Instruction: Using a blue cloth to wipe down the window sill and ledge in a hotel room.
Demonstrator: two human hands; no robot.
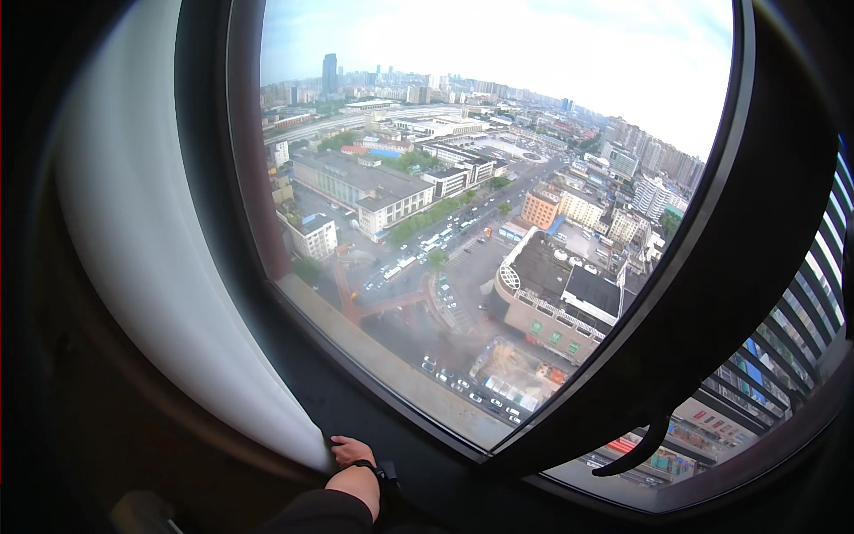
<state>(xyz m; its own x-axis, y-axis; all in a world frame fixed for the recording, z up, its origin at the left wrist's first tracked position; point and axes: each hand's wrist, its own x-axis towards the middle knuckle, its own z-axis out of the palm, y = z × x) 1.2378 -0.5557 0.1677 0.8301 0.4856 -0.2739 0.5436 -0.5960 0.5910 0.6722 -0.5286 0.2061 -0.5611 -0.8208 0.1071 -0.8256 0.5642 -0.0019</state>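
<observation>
White curtain [142,258] hangs lengthwise top to bottom, its lower edge pinched by the left hand [350,451].

White curtain [151,267] here, soft matt cloth, smooth with barely a fold, its lower edge pinched in the hand [350,450]. Window frame [712,276] looks like dark painted metal, satin, a dull sheen along the curve. The glass pane [480,222] is clear and glossy. The handle [636,449] is black, smooth, likely plastic. Dark knit sleeve [320,514], and a matt black wrist strap [378,470].

One hand [350,450] showing — bare. It's wearing a black wrist device [384,472]. Dark sleeve [325,514] is covering the forearm.
</observation>
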